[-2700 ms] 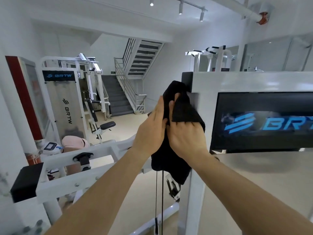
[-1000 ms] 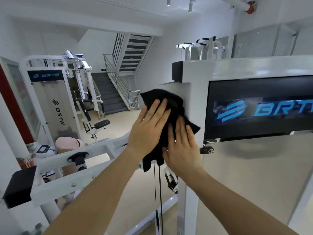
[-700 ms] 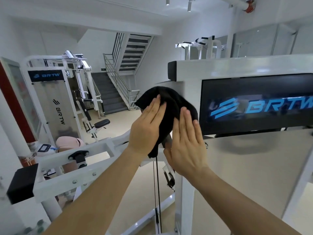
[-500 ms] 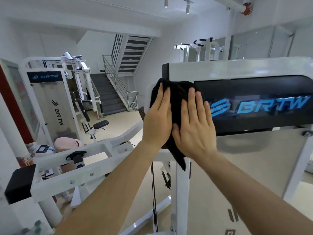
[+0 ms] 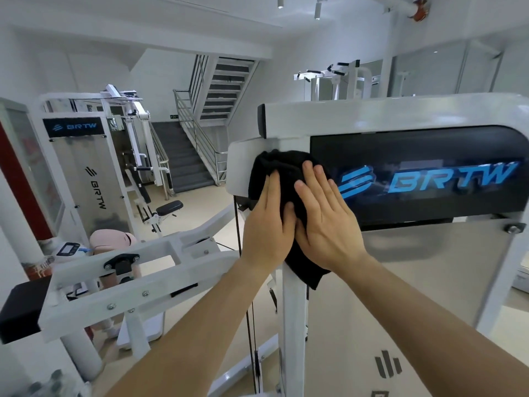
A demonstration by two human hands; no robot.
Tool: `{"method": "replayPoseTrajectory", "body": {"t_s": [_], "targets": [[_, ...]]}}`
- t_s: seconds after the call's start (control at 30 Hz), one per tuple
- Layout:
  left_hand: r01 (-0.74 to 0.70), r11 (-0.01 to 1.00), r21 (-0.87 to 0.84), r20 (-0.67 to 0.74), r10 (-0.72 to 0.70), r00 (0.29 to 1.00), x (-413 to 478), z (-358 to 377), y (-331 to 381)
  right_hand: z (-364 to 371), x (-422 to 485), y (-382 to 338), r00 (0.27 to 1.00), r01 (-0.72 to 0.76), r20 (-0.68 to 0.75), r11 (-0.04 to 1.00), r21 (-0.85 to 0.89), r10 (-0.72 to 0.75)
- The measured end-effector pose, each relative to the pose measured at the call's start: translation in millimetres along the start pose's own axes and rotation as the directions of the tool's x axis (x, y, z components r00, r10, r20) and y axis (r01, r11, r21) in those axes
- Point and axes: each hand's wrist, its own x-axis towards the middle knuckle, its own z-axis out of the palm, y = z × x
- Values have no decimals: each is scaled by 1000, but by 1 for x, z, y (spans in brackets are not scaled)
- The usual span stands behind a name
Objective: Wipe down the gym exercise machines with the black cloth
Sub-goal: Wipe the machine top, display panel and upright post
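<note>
The black cloth [image 5: 282, 167] is spread against the upper left corner post of a white exercise machine [image 5: 400, 116], beside its black panel [image 5: 429, 179] with blue BRTW lettering. My left hand [image 5: 266, 222] presses flat on the cloth's left side with straight fingers. My right hand [image 5: 323, 216] lies flat on its right side, fingers spread and reaching the panel's edge. A corner of the cloth hangs below my right wrist.
A white lever arm [image 5: 128, 270] with a black end pad [image 5: 21, 308] juts out at lower left. Black cables [image 5: 249, 325] hang beside the post. Another BRTW machine [image 5: 86, 173] stands at the left, a staircase [image 5: 200, 133] behind it.
Both hands and the cloth have slid from the side of the post round to its front corner and up, then slightly right toward the black panel. My view shifted to face the machine.
</note>
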Motion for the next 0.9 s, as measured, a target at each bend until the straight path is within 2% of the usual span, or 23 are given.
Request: {"method": "replayPoseTrajectory", "body": {"t_s": [0.13,0.27,0.47,0.7,0.9], "targets": [[44,990,-131,-104,-58,993,11,1,13,-2,11,-2,998,-16,61,990,-140,25],[33,991,-132,-105,-47,993,39,5,17,-6,41,-2,996,-43,65,971,-234,59],[9,985,-172,-87,-25,996,19,12,5,8,28,-2,997,-32,60,967,-253,49],[90,979,-184,55,-81,995,-31,10,-17,25,-19,-1,992,43,127,963,-266,-9],[7,989,-148,-12,-9,1000,17,-4,-3,6,24,1,996,32,83,966,-255,-11]]}}
